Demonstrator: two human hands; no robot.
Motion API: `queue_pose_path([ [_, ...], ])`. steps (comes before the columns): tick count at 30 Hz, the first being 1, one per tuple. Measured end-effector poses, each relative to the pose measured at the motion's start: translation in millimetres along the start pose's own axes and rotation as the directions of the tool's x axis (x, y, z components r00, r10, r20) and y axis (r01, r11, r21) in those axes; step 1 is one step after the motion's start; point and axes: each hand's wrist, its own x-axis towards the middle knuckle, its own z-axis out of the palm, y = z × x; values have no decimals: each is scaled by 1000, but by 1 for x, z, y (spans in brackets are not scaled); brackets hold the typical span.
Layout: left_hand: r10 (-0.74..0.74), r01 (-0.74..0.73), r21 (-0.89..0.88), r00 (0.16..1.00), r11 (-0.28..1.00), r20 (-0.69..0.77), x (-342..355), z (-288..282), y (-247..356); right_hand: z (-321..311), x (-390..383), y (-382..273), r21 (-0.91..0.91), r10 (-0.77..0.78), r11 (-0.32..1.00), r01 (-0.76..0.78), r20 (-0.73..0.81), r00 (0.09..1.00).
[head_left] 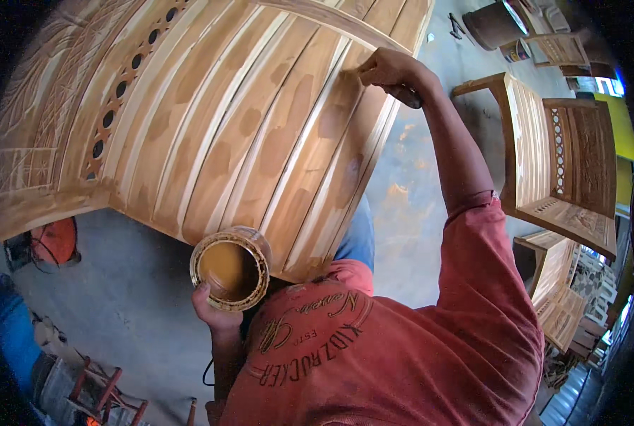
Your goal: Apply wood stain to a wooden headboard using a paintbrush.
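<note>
My left hand (212, 305) grips an open round can (210, 238) of brownish liquid at the lower middle, just in front of a slatted wooden bench (253, 128). My right hand (395, 74) reaches to the slats near the bench's right side, fingers curled around a small dark item that I cannot make out. Patchy, darker stains mark several slats. A carved panel (33, 121) with a row of round holes beside it forms the left part of the piece.
More wooden benches (522, 142) stand at the right, with a dark drum (491, 28) behind. A red machine (53, 240), a blue object (15, 326) and a small wooden stool (107, 394) are at the left. The concrete floor (402, 192) runs between the furniture.
</note>
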Motion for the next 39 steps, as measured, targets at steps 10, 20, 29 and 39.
queue_pose_path([
  [10,6,-7,-18,997,1000,-82,-5,-8,4,20,63,9,-197,-528,849,491,-270,805],
  [20,-5,9,36,995,999,-98,4,9,3,-7,56,-10,-10,-151,988,151,38,988],
  [29,9,-6,53,999,999,-46,0,7,1,19,54,-34,409,-76,911,60,22,997],
  [39,-2,3,-17,999,1000,46,-4,5,3,16,36,-35,-56,-325,946,320,-201,924],
])
